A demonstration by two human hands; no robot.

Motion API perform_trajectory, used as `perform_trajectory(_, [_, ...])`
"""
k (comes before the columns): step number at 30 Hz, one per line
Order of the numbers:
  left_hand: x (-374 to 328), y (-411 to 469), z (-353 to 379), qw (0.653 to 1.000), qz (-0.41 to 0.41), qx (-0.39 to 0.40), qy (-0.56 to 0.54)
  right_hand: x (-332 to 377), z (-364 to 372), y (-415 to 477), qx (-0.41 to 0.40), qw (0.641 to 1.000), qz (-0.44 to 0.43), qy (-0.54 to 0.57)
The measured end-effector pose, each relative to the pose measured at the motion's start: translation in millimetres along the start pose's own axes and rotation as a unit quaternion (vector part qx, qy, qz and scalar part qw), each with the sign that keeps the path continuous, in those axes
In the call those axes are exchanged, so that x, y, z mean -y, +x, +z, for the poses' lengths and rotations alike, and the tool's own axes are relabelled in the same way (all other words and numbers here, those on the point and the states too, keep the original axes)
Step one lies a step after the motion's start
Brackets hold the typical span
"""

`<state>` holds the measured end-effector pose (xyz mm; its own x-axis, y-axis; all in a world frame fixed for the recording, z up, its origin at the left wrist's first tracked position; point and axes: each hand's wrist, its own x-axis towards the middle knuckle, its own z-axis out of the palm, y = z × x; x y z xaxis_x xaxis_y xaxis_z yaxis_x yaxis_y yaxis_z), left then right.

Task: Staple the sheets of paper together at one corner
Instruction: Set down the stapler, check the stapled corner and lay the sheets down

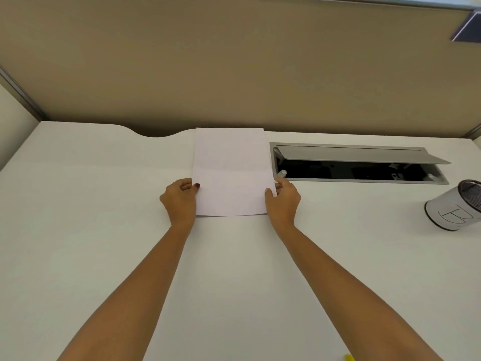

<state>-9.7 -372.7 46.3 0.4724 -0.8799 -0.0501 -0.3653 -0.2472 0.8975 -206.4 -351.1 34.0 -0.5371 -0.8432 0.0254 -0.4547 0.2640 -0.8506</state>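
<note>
A stack of white paper sheets (pixel 231 170) stands nearly upright on the white desk, its lower edge resting on the desk surface. My left hand (pixel 179 200) grips the stack's lower left edge, thumb in front. My right hand (pixel 283 200) grips the lower right edge, thumb on the front face and fingers behind. No stapler is in view.
An open grey cable tray (pixel 359 162) with its lid raised is set into the white desk (pixel 104 204) right of the paper. A white cylindrical pen holder (pixel 454 207) stands at the far right. A beige partition wall (pixel 208 61) backs the desk. A small yellow object (pixel 349 357) peeks in at the bottom edge.
</note>
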Motion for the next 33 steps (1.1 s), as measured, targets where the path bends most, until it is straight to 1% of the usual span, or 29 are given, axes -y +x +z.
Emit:
perform_trajectory(2, [3, -4, -1, 1.0, 0.02, 0.006, 0.0, -2, -2, -4, 0.007, 1.0, -0.012, -0.014])
perform_trajectory(4, [9, -10, -4, 0.998, 0.058, 0.021, 0.016, -7, -4, -10, 0.018, 0.999, -0.032, -0.03])
perform_trajectory(7, [23, -21, -10, 0.987, 0.125, 0.08, 0.057, -17, -9, -24, 0.04, 0.994, -0.081, -0.066])
perform_trajectory(9, [36, -27, -13, 0.97, 0.17, 0.124, 0.119, -25, -13, -34, 0.071, 0.989, -0.102, -0.082])
perform_trajectory(12, [53, -32, -14, 0.931, 0.23, 0.159, 0.234, -36, -15, -44, 0.103, 0.977, -0.142, -0.119])
perform_trajectory(27, [62, -23, -4, 0.893, 0.257, 0.126, 0.347, -38, -4, -38, 0.086, 0.977, -0.139, -0.14])
perform_trajectory(33, [62, -39, -8, 0.9, 0.255, 0.109, 0.337, -40, -6, -42, 0.083, 0.975, -0.157, -0.136])
